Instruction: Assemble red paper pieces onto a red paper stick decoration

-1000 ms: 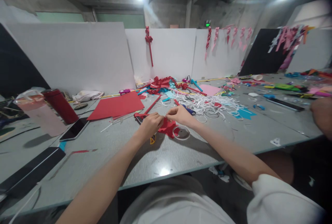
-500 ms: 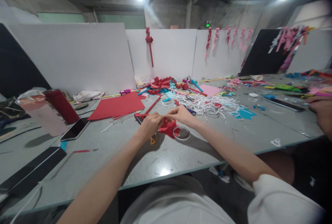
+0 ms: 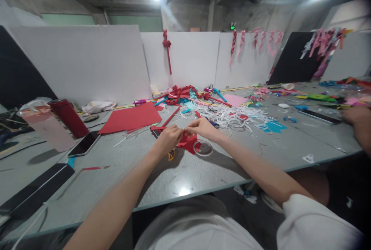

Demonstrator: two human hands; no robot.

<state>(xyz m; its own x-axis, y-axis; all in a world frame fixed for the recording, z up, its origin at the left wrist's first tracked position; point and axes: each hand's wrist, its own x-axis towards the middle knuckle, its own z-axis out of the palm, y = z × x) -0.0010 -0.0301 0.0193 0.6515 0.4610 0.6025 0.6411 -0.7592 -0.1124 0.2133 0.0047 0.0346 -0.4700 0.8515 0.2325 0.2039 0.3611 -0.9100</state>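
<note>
Red sheet point(image 3: 131, 118), beyond left of grip | left hand point(image 3: 171, 138), fingertips pinched on small red strip point(image 3: 184, 131) between hands | red paper point(image 3: 189, 144), just nearside of grip | right hand point(image 3: 201, 128), pinching same strip, thumb to finger | white ring point(image 3: 203, 155), nearside right

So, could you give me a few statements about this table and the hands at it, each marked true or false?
1. The left hand and right hand meet close together by red paper. True.
2. The phone lies to the right of both hands. False: it lies to their left.
3. White strips lie in a tangle on the table. True.
4. The large flat sheet left of the hands is blue. False: it is red.
5. A red strand hangs against a white panel. True.
</note>
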